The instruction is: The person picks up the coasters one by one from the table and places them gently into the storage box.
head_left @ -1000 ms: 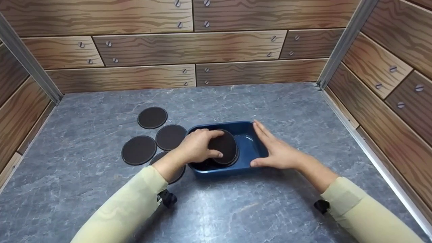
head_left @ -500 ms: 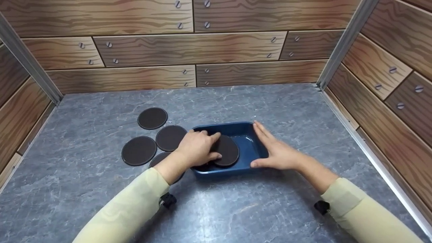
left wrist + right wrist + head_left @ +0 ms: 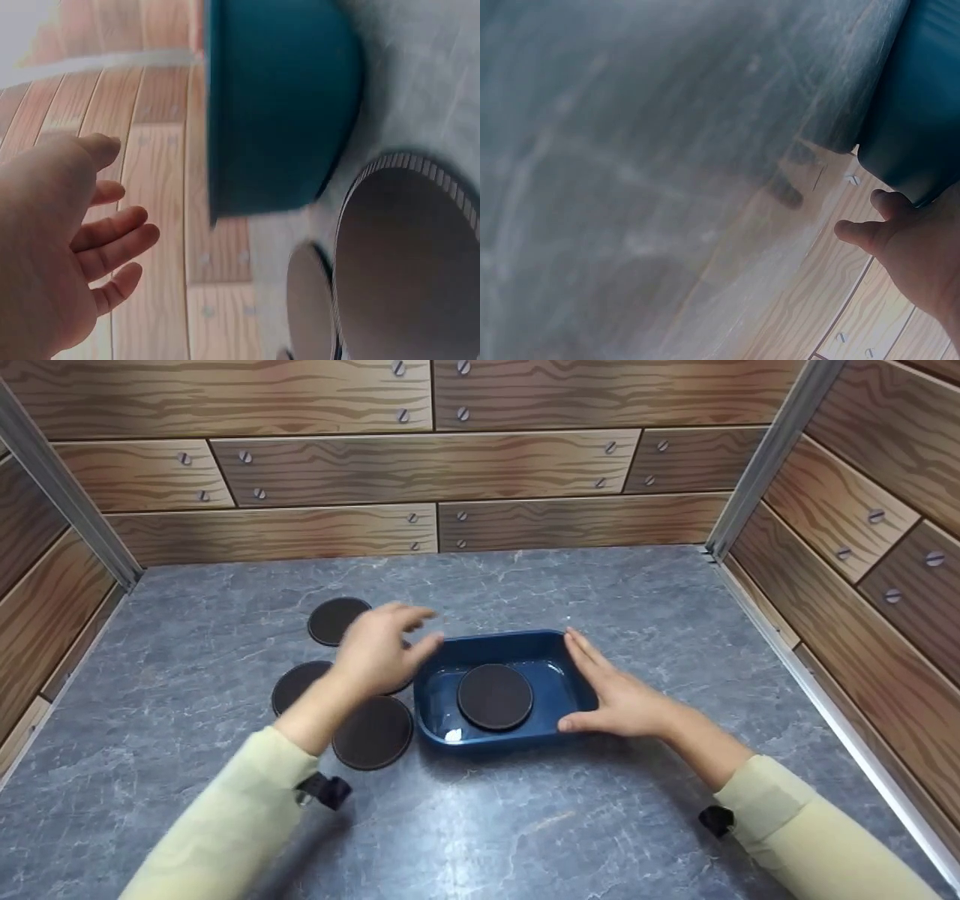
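Note:
A dark round coaster lies flat in the blue rectangular tray; whether others lie under it cannot be told. Beside the tray, my left hand hovers over loose coasters with spread fingers, holding nothing. In the left wrist view the palm and loose fingers show near the tray's side. My right hand rests on the tray's right end, straight fingers at the far corner and thumb over the near rim. Loose coasters on the left include a far one, a near one and a left one; another is mostly hidden.
The grey marbled tabletop extends around the tray. Wood-patterned panels stand at the back and both sides, with metal posts at the corners.
My left hand has let go of the coaster in the tray and moved left, out over the loose coasters. The coaster now lies flat near the tray's middle. My right hand stays put.

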`<state>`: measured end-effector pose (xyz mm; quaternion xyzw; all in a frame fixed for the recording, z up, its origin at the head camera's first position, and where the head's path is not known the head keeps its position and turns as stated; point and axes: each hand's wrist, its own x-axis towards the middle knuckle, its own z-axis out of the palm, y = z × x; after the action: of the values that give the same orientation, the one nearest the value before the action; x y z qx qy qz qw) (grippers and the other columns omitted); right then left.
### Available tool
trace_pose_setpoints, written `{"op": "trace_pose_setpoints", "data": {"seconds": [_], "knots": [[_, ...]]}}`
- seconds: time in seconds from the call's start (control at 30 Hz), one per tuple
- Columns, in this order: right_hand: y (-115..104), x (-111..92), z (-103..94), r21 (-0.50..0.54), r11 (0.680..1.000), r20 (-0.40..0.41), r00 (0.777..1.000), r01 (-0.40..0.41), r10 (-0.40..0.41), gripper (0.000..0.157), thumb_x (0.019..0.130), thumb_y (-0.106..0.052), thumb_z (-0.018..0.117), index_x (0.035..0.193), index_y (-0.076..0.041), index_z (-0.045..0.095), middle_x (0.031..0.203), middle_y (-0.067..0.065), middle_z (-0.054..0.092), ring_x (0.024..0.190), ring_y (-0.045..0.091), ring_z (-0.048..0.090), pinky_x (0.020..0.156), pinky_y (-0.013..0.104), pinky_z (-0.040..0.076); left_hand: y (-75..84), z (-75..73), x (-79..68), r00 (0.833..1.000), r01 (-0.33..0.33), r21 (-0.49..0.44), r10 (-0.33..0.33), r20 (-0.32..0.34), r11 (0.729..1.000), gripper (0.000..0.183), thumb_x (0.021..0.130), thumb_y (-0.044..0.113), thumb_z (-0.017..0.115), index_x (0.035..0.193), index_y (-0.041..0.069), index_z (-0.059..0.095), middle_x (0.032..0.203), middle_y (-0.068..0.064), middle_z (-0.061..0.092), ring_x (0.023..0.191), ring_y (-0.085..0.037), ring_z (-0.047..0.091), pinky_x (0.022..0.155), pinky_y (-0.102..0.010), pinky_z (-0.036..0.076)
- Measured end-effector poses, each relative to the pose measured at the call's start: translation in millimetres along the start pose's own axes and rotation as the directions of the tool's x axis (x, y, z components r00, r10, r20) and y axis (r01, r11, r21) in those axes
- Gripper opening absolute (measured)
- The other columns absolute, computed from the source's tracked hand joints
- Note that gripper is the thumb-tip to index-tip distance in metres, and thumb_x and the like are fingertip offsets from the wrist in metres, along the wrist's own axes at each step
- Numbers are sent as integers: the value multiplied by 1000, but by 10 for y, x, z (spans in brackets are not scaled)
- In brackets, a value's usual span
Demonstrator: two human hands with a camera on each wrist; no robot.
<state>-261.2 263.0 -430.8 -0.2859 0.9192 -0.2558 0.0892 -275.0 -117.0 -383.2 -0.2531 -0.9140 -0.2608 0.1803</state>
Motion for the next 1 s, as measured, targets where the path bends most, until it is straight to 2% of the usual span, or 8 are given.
{"op": "trace_pose_setpoints", "data": {"seconds": [0.17, 0.27, 0.33, 0.5, 0.6, 0.73, 0.9, 1.0], "knots": [[-3, 0, -1, -3, 1000, 1, 1000, 0, 0, 130, 86, -62, 82, 171, -10, -1, 178, 5, -9, 158, 43, 17, 121, 65, 28, -319, -205, -121, 990, 38, -115, -53, -132, 993, 32, 97, 22, 78, 123, 2, 77, 104, -16, 78, 96, -33, 73, 89, -52, 56], [-1, 7, -1, -4, 1000, 1, 1000, 4, -4, 130, 86, -62, 82, 171, -9, -1, 178, 6, -9, 158, 43, 17, 121, 65, 28, -503, -312, -220, 978, 108, -178, -137, -156, 978, 31, 97, 17, 79, 123, 1, 77, 102, -15, 78, 95, -33, 72, 90, -51, 55], [6, 11, 1, -6, 1000, 0, 1000, 5, -5, 130, 86, -62, 82, 171, -9, -1, 178, 6, -9, 158, 43, 17, 121, 65, 28, -624, -375, -288, 968, 162, -205, -196, -156, 965, 31, 97, 16, 79, 124, 1, 77, 101, -14, 78, 94, -30, 72, 88, -46, 55], [10, 15, 5, -6, 1000, 6, 1000, -3, 3, 130, 86, -63, 82, 171, -10, -1, 178, 7, -9, 159, 42, 15, 122, 65, 26, -902, -514, -474, 943, 262, -239, -301, -143, 935, 33, 99, 18, 77, 128, 2, 75, 102, -13, 79, 95, -26, 73, 80, -21, 50], [5, 27, -3, -8, 1000, 7, 1000, -5, 5, 131, 85, -63, 82, 171, -9, -1, 178, 7, -9, 159, 42, 14, 122, 65, 26, -1046, -585, -586, 931, 293, -262, -336, -139, 920, 36, 99, 20, 78, 130, 2, 74, 106, -15, 79, 99, -29, 73, 76, -12, 48], [4, 27, -6, -9, 1000, 4, 1000, -10, 10, 130, 86, -61, 83, 171, -10, -2, 178, 7, -9, 159, 42, 14, 122, 65, 26, -1219, -631, -727, 922, 325, -298, -371, -111, 897, 41, 99, 21, 77, 133, 0, 71, 110, -20, 77, 104, -33, 72, 76, -10, 48], [4, 10, 1, -9, 1000, 6, 1000, -20, 20, 129, 86, -55, 85, 171, -11, -2, 178, 9, -8, 159, 42, 15, 121, 66, 27, -1380, -632, -891, 903, 405, -331, -430, -5, 852, 52, 101, 29, 76, 141, -1, 65, 125, -25, 71, 113, -33, 67, 82, -11, 48], [4, 14, 3, -5, 1000, 6, 1000, -18, 18, 128, 87, -54, 85, 171, -10, -1, 178, 11, -7, 159, 42, 15, 122, 65, 26, -1447, -622, -977, 894, 435, -348, -443, 62, 830, 58, 100, 30, 77, 146, -2, 60, 132, -28, 66, 119, -37, 64, 85, -12, 48]]}}
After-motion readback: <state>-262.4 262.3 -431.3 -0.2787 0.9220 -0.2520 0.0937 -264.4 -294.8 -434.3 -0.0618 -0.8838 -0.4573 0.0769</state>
